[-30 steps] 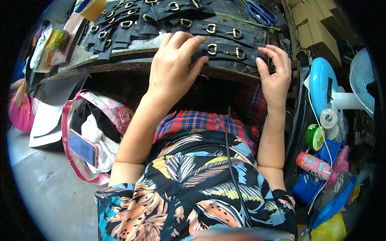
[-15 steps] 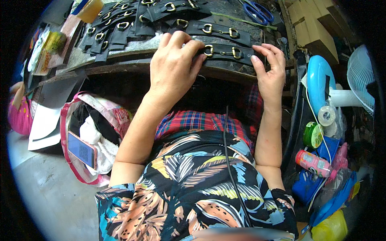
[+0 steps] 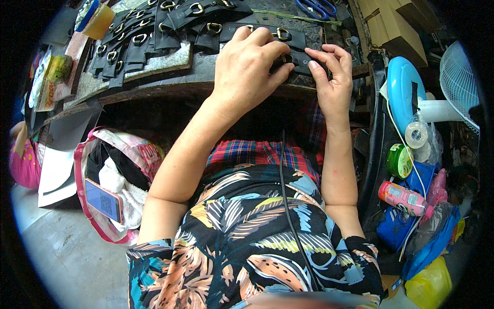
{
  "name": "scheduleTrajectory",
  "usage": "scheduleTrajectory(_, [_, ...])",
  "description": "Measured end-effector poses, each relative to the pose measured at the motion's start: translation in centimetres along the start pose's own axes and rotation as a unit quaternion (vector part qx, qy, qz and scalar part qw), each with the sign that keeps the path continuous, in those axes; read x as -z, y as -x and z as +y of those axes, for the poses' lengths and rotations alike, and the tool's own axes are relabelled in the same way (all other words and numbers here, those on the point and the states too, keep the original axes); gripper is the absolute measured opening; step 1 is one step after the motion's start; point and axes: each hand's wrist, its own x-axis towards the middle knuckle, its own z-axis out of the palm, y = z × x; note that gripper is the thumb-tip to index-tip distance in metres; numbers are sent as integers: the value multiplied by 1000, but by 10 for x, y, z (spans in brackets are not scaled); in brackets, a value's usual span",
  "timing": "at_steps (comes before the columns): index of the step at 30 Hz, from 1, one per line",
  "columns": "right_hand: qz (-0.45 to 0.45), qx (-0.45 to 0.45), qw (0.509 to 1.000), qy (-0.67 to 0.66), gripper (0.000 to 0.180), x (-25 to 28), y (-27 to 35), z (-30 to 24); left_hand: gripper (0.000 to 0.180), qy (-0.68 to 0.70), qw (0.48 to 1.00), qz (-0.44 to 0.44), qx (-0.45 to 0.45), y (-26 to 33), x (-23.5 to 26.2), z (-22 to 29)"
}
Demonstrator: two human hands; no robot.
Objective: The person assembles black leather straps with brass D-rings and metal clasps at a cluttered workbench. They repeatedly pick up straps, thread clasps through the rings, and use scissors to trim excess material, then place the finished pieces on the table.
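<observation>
A short black strap (image 3: 304,65) with brass-coloured fittings lies at the near edge of the workbench. My left hand (image 3: 252,64) is over it, thumb and forefinger closed around a brass-coloured fitting; the hand covers most of the strap's left part. At the strap's right end is my right hand (image 3: 334,77), its fingers apart and the thumb tip at or very near the end. Just beyond lies a similar black strap (image 3: 297,39), with a brass-coloured ring showing above my left hand.
Several black straps with rings (image 3: 139,46) are heaped at the bench's left. Blue-handled scissors (image 3: 316,9) lie at the back. Left of my lap, a pink-edged bag (image 3: 82,170) holds a phone (image 3: 103,201) and white cloth. A fan (image 3: 465,85) and pink bottle (image 3: 404,198) are at right.
My left hand has shifted right along the near strap, from its left ring towards the other fitting. My right hand stays by the strap's end. The whole view has shifted slightly.
</observation>
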Motion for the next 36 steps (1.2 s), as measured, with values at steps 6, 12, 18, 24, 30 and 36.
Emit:
scheduleTrajectory(6, [1,13,1000,15,21,0,-3,2,26,-9,1000,-26,1,-1,2,1])
scheduleTrajectory(12, [-5,1,1000,11,20,0,-5,1,31,-10,999,-46,8,0,6,2])
scheduleTrajectory(18, [21,40,996,77,22,9,-2,-12,29,-1,1000,6,2,21,41,-12])
scheduleTrajectory(24, [-28,121,984,124,12,14,-1,-22,22,-49,998,-17,32,43,50,-12])
scheduleTrajectory(30, [-39,83,992,84,12,13,-2,-22,22,-62,997,8,49,43,49,-13])
scheduleTrajectory(36, [-53,65,994,72,13,15,-4,-22,28,42,993,12,109,44,51,-16])
